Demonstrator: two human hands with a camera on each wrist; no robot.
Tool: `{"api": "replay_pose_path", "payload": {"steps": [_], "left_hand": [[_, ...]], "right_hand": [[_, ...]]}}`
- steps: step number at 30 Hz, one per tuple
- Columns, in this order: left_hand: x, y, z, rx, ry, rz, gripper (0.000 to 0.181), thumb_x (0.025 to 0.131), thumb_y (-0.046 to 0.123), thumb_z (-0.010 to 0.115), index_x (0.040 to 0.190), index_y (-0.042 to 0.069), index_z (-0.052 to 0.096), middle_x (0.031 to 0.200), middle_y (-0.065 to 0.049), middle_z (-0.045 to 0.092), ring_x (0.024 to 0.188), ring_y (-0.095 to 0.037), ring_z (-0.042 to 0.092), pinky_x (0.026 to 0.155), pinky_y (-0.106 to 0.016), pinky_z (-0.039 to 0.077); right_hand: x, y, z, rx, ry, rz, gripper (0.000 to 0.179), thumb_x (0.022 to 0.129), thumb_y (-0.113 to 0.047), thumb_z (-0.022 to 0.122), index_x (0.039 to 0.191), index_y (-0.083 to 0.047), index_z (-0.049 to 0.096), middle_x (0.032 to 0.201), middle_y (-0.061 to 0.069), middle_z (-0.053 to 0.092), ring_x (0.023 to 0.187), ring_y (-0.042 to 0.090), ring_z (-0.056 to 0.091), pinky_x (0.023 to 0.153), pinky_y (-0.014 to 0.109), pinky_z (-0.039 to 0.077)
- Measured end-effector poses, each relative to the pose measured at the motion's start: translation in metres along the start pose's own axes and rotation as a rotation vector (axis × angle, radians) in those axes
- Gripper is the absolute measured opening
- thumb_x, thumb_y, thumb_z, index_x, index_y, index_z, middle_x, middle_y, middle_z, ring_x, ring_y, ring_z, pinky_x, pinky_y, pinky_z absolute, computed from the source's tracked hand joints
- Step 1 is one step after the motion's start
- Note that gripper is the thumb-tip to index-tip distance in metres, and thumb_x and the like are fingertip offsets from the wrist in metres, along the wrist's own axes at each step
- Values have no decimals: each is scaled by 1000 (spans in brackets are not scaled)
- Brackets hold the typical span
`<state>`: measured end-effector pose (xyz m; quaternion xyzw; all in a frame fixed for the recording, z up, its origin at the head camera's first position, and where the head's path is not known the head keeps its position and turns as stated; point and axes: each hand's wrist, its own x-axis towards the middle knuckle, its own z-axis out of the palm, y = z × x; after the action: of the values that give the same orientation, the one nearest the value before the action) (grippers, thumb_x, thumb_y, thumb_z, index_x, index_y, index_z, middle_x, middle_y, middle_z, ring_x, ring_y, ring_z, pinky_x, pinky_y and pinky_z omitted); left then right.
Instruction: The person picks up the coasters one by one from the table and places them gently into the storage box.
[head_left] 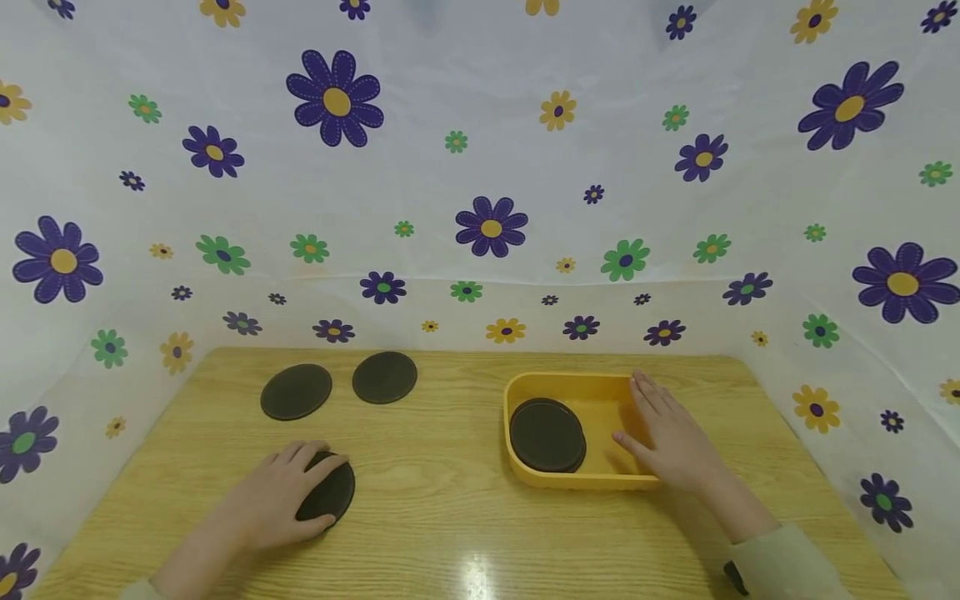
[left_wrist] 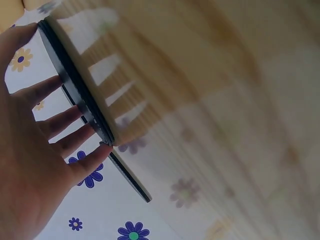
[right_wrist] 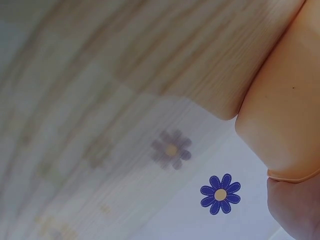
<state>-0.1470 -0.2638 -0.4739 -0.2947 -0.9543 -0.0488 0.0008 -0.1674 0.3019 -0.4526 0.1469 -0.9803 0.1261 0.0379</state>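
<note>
My left hand (head_left: 273,500) spreads over a black round disc (head_left: 337,492) on the table, with thumb and fingertips around its rim. From the left wrist, this disc (left_wrist: 75,80) shows a doubled edge, and the fingers touch it along one side with the thumb at its far end. At the right side of a yellow tray (head_left: 547,481), my right hand (head_left: 678,442) lies over the rim, fingers straight toward the back corner and thumb inside. Black discs (head_left: 547,433) lie stacked in the tray's left half. Only part of the right hand (right_wrist: 295,205) shows from the right wrist.
Two more black discs, one at the back left (head_left: 296,392) and one beside it (head_left: 385,377), lie flat on the wooden table (head_left: 420,517). A white flower-print cloth (head_left: 420,183) hangs around the back and sides.
</note>
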Motion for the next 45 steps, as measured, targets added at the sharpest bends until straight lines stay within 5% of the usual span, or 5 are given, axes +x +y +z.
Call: {"api": "replay_pose_path", "payload": {"steps": [10,22,31,45], "left_hand": [[-3,-1,2,-10,11,12,84,78,56,84,149,20,58,141,-12,56,125,-35,57,93,-60,54],[3,-6,10,9,67,43,79,72,50,85,141,18,62,131,-8,57,117,-30,57,88,-54,54],[32,1,6,51,98,90,79,72,45,81,142,14,61,135,-16,57,122,-37,58,98,-60,53],[97,22,-8,88,71,208,82,74,49,75,145,13,58,142,-19,53,129,-39,53,103,-65,50]], "right_hand": [[-1,0,2,-5,8,-7,91,104,-52,59,164,9,26,174,27,22,160,47,24,129,59,24],[-2,-1,1,-5,5,-5,91,103,-51,60,163,9,27,174,27,22,160,48,24,127,63,26],[-2,2,1,-8,33,-11,90,103,-50,61,163,9,28,173,28,24,159,48,25,129,59,24],[1,2,1,-11,1,-9,92,104,-52,59,164,9,26,173,28,22,160,47,24,128,61,25]]}}
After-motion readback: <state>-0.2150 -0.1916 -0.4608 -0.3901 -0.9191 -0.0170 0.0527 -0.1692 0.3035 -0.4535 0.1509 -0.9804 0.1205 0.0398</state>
